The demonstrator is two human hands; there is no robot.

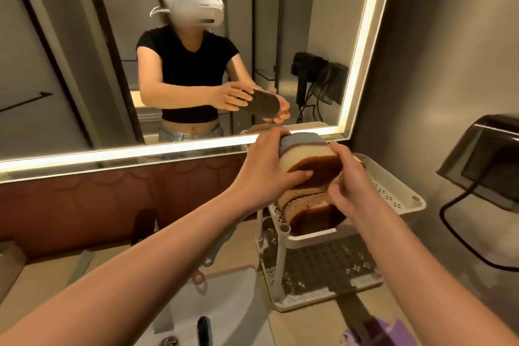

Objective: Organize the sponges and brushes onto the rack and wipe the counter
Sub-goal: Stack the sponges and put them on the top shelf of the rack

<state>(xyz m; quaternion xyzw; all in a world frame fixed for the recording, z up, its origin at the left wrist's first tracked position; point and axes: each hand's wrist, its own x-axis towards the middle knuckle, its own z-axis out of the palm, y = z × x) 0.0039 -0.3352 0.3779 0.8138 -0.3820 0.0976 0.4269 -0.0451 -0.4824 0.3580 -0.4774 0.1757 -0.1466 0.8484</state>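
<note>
Both of my hands hold a stack of bread-slice-shaped sponges (306, 161) above the top shelf of a white two-tier rack (393, 191). My left hand (266, 171) grips the stack's left side, fingers curled over its brown face. My right hand (351, 185) grips its right side. A grey sponge (303, 140) sits at the back of the held stack. More brown and cream sponges (306, 211) stand on edge on the top shelf below my hands. A black brush (203, 329) lies in the sink. A purple brush (376, 331) lies on the counter near the bottom edge.
The white sink (238, 303) is at the bottom centre, with pink and teal handles (200, 275) on its rim. The rack's lower shelf (323, 270) holds a dark mat. A lit mirror (168, 64) is ahead. A black wall dispenser (483, 160) with a cable hangs at right.
</note>
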